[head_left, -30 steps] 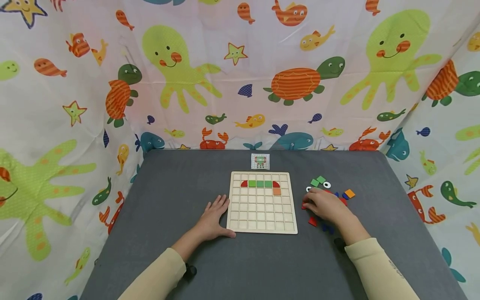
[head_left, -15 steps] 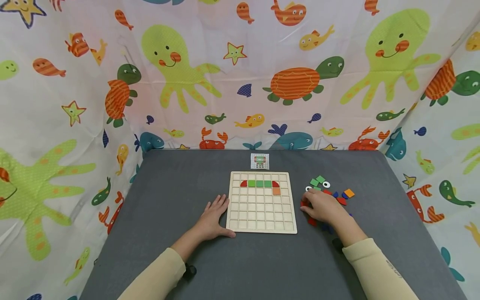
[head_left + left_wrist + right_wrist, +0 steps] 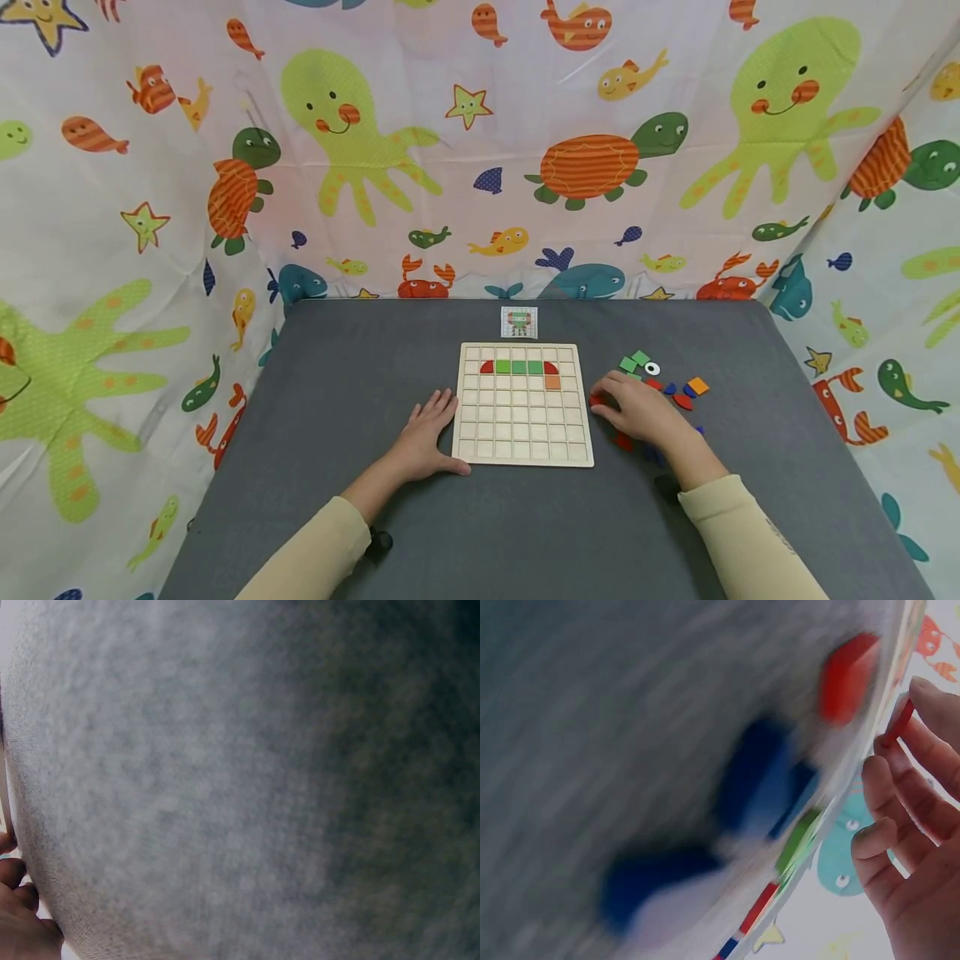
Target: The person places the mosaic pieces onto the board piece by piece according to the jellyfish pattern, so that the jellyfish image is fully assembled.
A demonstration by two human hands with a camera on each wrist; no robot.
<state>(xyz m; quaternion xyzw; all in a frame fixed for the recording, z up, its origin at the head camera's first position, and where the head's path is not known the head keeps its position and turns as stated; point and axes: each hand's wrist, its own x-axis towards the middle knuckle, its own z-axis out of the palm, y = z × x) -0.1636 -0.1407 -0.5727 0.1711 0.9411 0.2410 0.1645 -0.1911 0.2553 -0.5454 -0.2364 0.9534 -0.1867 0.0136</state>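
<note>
My right hand (image 3: 636,407) pinches a small flat red piece (image 3: 901,721) between thumb and fingers, just right of the wooden grid board (image 3: 523,458). My left hand (image 3: 426,440) rests at the board's left edge, fingers spread and straight, thumb at the lower left corner. In the board's second row sit a red rounded piece (image 3: 487,367), several green squares (image 3: 519,367) and another red rounded piece (image 3: 551,368). An orange square (image 3: 552,382) lies under the right one. Only a few left fingers (image 3: 16,892) show in the left wrist view.
Loose pieces lie right of the board: green squares (image 3: 627,364), a white ring (image 3: 652,368), an orange square (image 3: 699,385), a red piece (image 3: 682,402) and blue ones, some partly hidden by the right hand. A printed pattern card (image 3: 519,322) lies behind the board.
My right hand has shifted left from the loose pieces toward the board, carrying the red piece. My left hand and the pieces on the board stay put.
</note>
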